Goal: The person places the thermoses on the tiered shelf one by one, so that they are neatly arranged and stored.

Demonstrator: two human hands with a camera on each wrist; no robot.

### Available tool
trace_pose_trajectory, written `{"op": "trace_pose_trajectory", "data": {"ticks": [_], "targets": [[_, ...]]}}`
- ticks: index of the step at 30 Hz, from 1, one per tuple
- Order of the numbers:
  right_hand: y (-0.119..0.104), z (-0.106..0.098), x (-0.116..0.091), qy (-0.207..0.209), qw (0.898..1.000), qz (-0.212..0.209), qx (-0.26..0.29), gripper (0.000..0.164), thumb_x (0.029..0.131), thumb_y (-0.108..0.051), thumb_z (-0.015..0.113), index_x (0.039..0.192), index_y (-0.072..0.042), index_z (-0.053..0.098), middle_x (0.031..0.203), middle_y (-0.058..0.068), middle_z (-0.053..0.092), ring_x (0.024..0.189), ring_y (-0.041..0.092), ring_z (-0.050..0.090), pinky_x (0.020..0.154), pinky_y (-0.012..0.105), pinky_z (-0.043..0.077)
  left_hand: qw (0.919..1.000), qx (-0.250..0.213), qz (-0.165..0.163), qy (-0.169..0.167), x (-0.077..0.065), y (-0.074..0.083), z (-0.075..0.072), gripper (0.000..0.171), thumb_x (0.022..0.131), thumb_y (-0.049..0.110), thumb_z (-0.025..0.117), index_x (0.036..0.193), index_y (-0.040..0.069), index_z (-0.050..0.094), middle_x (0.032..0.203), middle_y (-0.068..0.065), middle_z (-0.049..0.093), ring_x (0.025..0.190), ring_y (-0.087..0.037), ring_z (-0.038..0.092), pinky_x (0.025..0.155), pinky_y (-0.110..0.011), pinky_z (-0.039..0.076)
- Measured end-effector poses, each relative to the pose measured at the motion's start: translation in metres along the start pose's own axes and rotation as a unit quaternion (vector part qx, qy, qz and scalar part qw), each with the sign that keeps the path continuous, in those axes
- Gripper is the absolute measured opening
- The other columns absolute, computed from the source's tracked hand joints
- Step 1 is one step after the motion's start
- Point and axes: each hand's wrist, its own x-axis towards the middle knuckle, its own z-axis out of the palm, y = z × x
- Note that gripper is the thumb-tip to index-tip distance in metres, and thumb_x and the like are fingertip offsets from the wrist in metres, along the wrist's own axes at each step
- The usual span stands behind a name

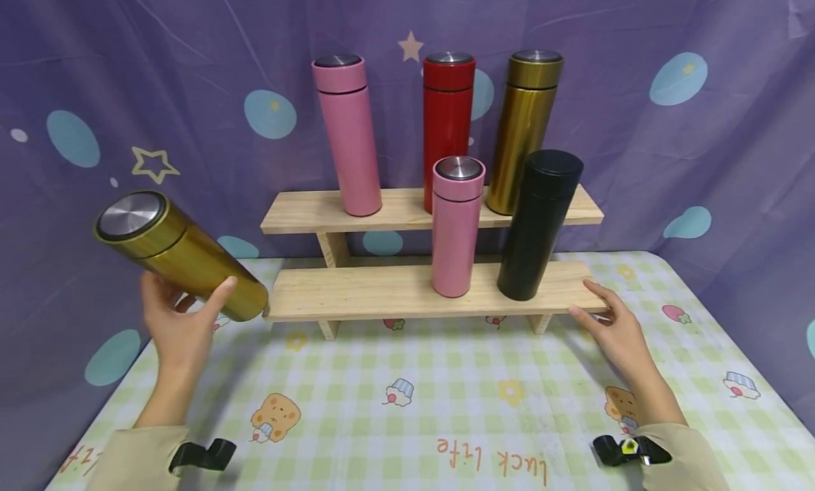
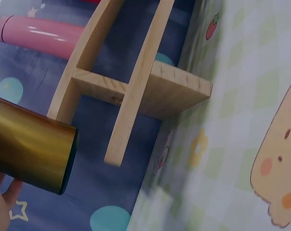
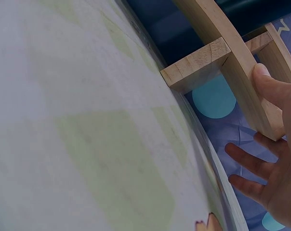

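My left hand (image 1: 181, 325) grips a gold thermos bottle (image 1: 204, 261) near its middle. The bottle is tilted, with its silver lid up and to the left and its base close to the left end of the two-tier wooden shelf (image 1: 350, 293). In the left wrist view the bottle's lower part (image 2: 32, 144) hangs beside the shelf's board ends, apart from the lower one. My right hand (image 1: 614, 332) holds the right end of the lower board, thumb on the front edge. The right wrist view shows the other fingers (image 3: 251, 161) spread beyond the board's end.
On the upper tier stand a pink bottle (image 1: 350, 137), a red bottle (image 1: 448, 123) and another gold bottle (image 1: 528, 130). The lower tier bears a shorter pink bottle (image 1: 456, 229) and a black bottle (image 1: 540, 226). A checked tablecloth (image 1: 356, 434) lies underneath; a purple curtain (image 1: 191, 45) hangs behind.
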Motion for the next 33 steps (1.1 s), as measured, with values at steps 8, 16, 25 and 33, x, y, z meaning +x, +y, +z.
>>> {"op": "trace_pose_trajectory", "data": {"ticks": [8,16,25,33], "targets": [[0.000,-0.001,0.000,0.001,1.000,0.000,-0.001,0.071,0.096,-0.042,0.065,0.155,-0.016,0.035,0.154,0.024,0.032,0.122,0.045,0.051,0.081,0.017,0.040,0.9995,-0.021,0.005,-0.021,-0.008,0.008,0.010,0.070,0.077,0.001,0.081,0.137,0.019,0.051,0.116,0.008,0.060,0.101,-0.010,0.056,0.079,-0.022,0.041],[0.000,-0.001,-0.001,-0.001,1.000,-0.002,0.000,0.071,0.096,-0.041,0.064,0.155,-0.016,0.034,0.157,0.021,0.030,0.123,0.046,0.050,0.080,0.016,0.040,0.9983,-0.028,0.015,-0.048,-0.016,0.015,0.021,0.066,0.078,0.001,0.080,0.136,0.017,0.051,0.114,0.008,0.060,0.101,-0.010,0.055,0.078,-0.021,0.041],[0.000,0.000,-0.001,0.006,1.000,-0.008,0.005,0.070,0.096,-0.039,0.065,0.154,-0.014,0.036,0.157,0.018,0.032,0.122,0.043,0.051,0.079,0.010,0.039,0.9952,-0.026,0.020,-0.092,-0.020,0.021,0.034,0.072,0.079,-0.001,0.080,0.140,0.018,0.047,0.119,0.010,0.057,0.105,-0.010,0.055,0.082,-0.021,0.042],[-0.001,0.000,0.000,0.009,1.000,-0.013,0.001,0.069,0.096,-0.039,0.065,0.153,-0.013,0.037,0.156,0.019,0.032,0.120,0.043,0.052,0.080,0.010,0.038,0.9914,-0.045,0.027,-0.120,-0.024,0.022,0.048,0.074,0.078,-0.003,0.080,0.141,0.016,0.046,0.121,0.009,0.056,0.108,-0.011,0.056,0.084,-0.022,0.044]]}}
